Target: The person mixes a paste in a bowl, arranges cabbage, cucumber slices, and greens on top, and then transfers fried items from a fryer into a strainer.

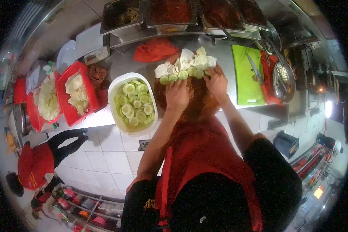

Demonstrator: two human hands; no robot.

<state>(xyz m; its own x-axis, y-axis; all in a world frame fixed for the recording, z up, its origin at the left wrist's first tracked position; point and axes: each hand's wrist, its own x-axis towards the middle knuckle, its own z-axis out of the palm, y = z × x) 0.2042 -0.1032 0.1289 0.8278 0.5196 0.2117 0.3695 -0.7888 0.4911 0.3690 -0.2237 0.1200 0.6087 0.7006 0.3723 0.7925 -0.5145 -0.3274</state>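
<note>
On a round brown board, a row of cucumber slices lies along the front of several pale cabbage pieces. My left hand rests flat on the board, fingers apart, with its fingertips touching the slices at the left of the row. At the row's right end, my right hand has its thumb and fingers closed around a cucumber slice, which they partly hide. Left of the board stands a white tub of cucumber slices in liquid.
Two red baskets with cabbage leaves stand at the left. A red cloth lies behind the board, below metal pans. At the right are a green cutting board, a knife and a strainer. Another person is at the lower left.
</note>
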